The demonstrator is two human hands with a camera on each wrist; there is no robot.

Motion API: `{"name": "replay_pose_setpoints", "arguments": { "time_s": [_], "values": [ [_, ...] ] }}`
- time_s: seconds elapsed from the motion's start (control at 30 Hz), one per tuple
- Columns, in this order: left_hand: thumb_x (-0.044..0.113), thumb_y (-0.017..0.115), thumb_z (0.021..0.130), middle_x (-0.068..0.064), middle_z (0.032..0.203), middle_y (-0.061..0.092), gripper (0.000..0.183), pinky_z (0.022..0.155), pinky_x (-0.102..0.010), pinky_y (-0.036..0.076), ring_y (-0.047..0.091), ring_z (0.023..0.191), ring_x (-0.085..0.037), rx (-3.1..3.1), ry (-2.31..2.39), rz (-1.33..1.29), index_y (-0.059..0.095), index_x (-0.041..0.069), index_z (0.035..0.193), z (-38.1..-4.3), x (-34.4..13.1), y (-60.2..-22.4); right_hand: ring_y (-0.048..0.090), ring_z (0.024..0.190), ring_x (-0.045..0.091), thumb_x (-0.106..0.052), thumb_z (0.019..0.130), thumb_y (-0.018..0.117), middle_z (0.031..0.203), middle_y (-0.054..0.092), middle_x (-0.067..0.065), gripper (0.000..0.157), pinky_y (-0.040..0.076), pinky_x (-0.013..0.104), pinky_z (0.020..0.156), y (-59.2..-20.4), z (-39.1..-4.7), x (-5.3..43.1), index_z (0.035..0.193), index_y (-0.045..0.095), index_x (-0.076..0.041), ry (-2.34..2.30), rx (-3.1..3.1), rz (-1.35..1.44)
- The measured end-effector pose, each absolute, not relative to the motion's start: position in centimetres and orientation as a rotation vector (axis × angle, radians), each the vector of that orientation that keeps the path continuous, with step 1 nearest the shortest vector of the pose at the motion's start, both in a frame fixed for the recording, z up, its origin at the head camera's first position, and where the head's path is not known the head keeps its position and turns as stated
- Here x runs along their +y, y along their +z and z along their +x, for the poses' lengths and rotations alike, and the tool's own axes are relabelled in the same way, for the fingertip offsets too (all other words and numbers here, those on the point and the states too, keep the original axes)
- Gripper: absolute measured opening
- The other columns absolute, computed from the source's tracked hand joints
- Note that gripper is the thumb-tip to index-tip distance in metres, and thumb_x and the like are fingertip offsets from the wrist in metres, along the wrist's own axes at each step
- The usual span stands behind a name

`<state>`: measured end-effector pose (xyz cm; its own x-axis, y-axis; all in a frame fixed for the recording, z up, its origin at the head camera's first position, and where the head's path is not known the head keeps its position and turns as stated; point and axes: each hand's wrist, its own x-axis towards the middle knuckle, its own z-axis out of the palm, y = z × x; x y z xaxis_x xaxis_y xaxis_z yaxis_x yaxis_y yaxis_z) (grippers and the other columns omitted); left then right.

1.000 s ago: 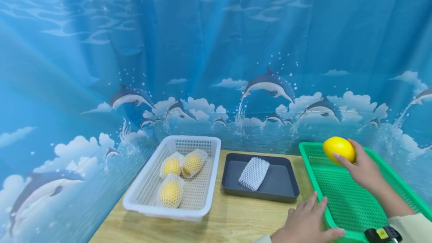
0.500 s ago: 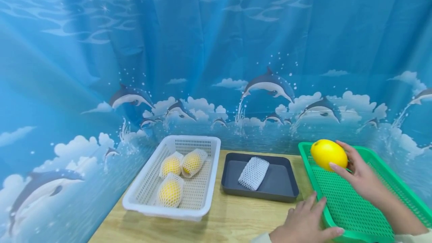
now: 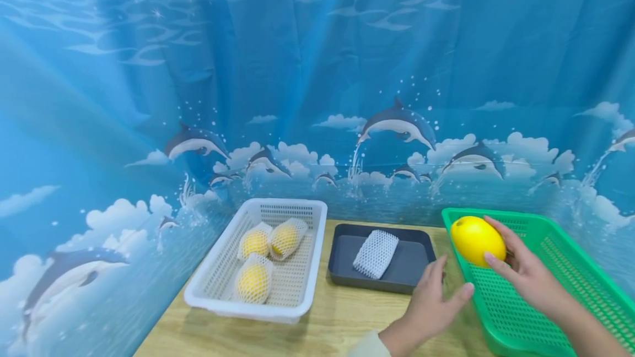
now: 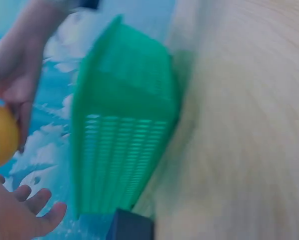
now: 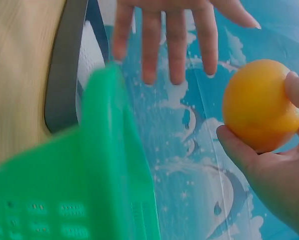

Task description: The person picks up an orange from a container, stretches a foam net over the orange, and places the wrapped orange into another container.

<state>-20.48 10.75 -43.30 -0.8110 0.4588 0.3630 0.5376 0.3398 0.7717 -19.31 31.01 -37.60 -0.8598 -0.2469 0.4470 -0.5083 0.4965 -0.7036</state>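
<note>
My right hand (image 3: pixel 531 277) grips a smooth yellow oval fruit (image 3: pixel 475 240) between thumb and fingers, above the left side of the green basket (image 3: pixel 516 296). A dark spot marks the fruit's far end. Left of that basket, my left hand (image 3: pixel 428 304) is raised over the wooden table with fingers spread, touching nothing. In the right wrist view its straight fingers (image 5: pixel 175 50) point down, apart from the fruit (image 5: pixel 262 105). A dark grey tray (image 3: pixel 342 252) lies just beyond the left hand, bearing a white foam net sleeve (image 3: pixel 376 254).
A white plastic basket (image 3: pixel 313 269) stands on the left of the table (image 3: pixel 342 318). In it lie three yellow fruits (image 3: pixel 253 282) wrapped in white foam nets. A blue dolphin-print curtain (image 3: pixel 317 81) hangs close behind the containers.
The right hand has brought the fruit leftward and slightly down, toward the green basket's left rim. My left hand has lifted off that rim and shifted left.
</note>
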Motion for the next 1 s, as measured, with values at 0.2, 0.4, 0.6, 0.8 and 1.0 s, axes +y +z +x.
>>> {"name": "replay_pose_setpoints", "arguments": {
  "time_s": [0.2,0.4,0.6,0.8,1.0],
  "values": [
    [0.045,0.058,0.095,0.008,0.137,0.047,0.058,0.092,-0.025,0.049,0.053,0.118,-0.010,-2.329,-2.039,-0.725,0.034,0.032,0.146,-21.8,8.5,-41.4,0.053,0.107,-0.008,0.003,0.102,0.041,0.133,0.034,-0.025,0.066,0.056,0.022,0.075,-37.9,-18.8,29.0,0.157,0.009,-0.016,1.373,-2.409,0.740],
    [0.046,0.062,0.093,0.010,0.139,0.046,0.060,0.096,-0.025,0.047,0.051,0.125,-0.016,-2.242,-2.213,-0.769,0.036,0.034,0.145,-22.9,5.5,-40.7,0.054,0.106,-0.007,0.001,0.103,0.041,0.132,0.036,-0.024,0.064,0.056,0.022,0.076,-38.8,-18.3,26.8,0.156,0.010,-0.015,1.475,-2.384,0.717],
    [0.047,0.065,0.090,0.009,0.140,0.048,0.063,0.097,-0.025,0.047,0.051,0.124,-0.011,-2.346,-2.176,-0.800,0.036,0.035,0.145,-22.9,3.3,-40.5,0.055,0.107,-0.004,-0.001,0.102,0.042,0.134,0.040,-0.016,0.063,0.055,0.021,0.079,-39.9,-17.8,24.4,0.156,0.012,-0.015,1.595,-2.330,0.692],
    [0.048,0.067,0.089,0.007,0.141,0.048,0.069,0.099,-0.034,0.048,0.051,0.124,-0.013,-2.493,-1.974,-0.783,0.036,0.031,0.148,-22.7,2.0,-40.7,0.053,0.110,-0.004,0.000,0.101,0.045,0.138,0.038,-0.012,0.062,0.053,0.020,0.084,-41.4,-17.6,22.0,0.154,0.015,-0.013,1.659,-2.289,0.680],
    [0.040,0.070,0.088,0.005,0.139,0.051,0.067,0.092,-0.026,0.052,0.053,0.119,-0.011,-2.532,-1.932,-0.800,0.040,0.024,0.147,-22.3,0.8,-41.0,0.054,0.112,0.002,-0.002,0.102,0.044,0.141,0.030,0.032,0.063,0.053,0.023,0.087,-43.0,-17.7,20.3,0.154,0.011,-0.014,1.865,-2.273,0.737]
  ]
}}
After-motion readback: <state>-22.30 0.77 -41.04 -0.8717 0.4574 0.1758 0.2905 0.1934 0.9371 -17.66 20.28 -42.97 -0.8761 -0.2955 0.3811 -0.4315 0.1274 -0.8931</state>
